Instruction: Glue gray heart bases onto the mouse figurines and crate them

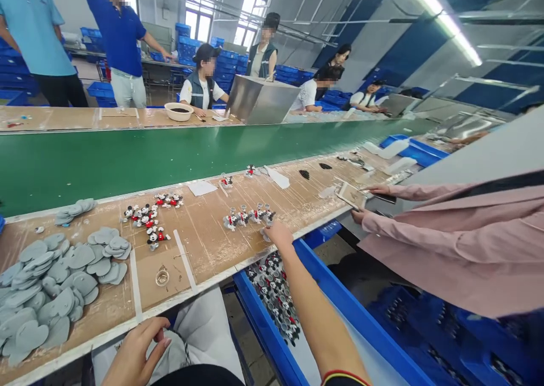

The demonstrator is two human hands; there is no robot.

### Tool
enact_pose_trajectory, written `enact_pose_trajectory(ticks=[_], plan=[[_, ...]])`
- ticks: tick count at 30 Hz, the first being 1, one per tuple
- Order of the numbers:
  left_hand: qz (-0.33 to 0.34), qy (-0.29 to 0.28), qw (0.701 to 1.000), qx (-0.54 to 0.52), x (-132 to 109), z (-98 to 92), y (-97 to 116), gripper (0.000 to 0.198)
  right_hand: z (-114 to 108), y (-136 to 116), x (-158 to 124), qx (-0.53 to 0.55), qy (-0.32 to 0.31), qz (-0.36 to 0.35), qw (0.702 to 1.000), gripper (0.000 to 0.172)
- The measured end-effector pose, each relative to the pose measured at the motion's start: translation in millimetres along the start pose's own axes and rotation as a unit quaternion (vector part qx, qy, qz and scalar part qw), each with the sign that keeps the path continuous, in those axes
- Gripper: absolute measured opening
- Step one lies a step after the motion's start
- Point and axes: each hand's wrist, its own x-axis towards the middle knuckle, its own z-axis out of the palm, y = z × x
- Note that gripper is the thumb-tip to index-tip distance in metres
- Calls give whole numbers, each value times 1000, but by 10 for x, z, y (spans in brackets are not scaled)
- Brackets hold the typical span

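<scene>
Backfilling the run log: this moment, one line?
right hand: at end of figurine row, grip unclear | left hand: near bench edge, grip unclear | gray pieces: heaped on bench | blue tray: more figurines inside

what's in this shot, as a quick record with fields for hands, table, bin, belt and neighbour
left hand: above the lap, by grey material; grip unclear
right hand: near the table edge, at the right end of a figurine row; grip unclear
table left: heap of grey pieces
table middle: figurine cluster, clear dish nearer
blue bin: below table, holding more figurines
green belt: beyond table
neighbour: pink sleeves, at right
</scene>
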Motion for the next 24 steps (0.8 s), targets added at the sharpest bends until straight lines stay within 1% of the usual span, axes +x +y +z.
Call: enact_pose_trajectory(ticks=[3, 5, 6, 7, 8, 9, 11, 13, 15, 17, 19, 21, 24], plan=[[-16, -31, 999, 3, 41, -63, 35, 34, -150, 84, -143, 18, 23, -30, 999, 35], [-27, -64, 998, 8, 92, -109, 74, 32, -210, 166, -264, 37, 69, -47, 996, 48], [-32, -76, 997, 11, 122, -126, 98, 31, -203, 193, -328, 50, 91, -60, 993, 55], [-38, -85, 996, 13, 155, -136, 125, 30, -166, 197, -395, 80, 117, -84, 986, 57], [-45, -89, 995, 15, 188, -141, 153, 29, -95, 172, -468, 183, 145, -138, 963, 57], [-53, -91, 994, 17, 221, -141, 181, 29, 8, 111, -547, 283, 132, -186, 931, 57], [-63, -93, 994, 18, 279, -132, 236, 28, 287, -115, -725, 337, 69, -257, 903, 52], [-66, -94, 993, 15, 318, -126, 283, 28, 605, -443, -899, 365, -1, -320, 874, 43], [-63, -92, 994, 7, 331, -132, 315, 27, 892, -804, -1018, 387, -41, -358, 849, 39], [-62, -84, 995, 3, 318, -155, 328, 26, 1106, -1150, -1049, 409, -48, -372, 832, 39], [-65, -67, 996, 1, 286, -190, 319, 25, 1242, -1472, -989, 428, -35, -372, 823, 43], [-74, -45, 996, 3, 243, -232, 296, 25, 1317, -1785, -867, 441, -17, -369, 818, 49], [-88, -19, 996, 4, 178, -293, 256, 25, 1348, -2254, -643, 455, 5, -354, 817, 59]])
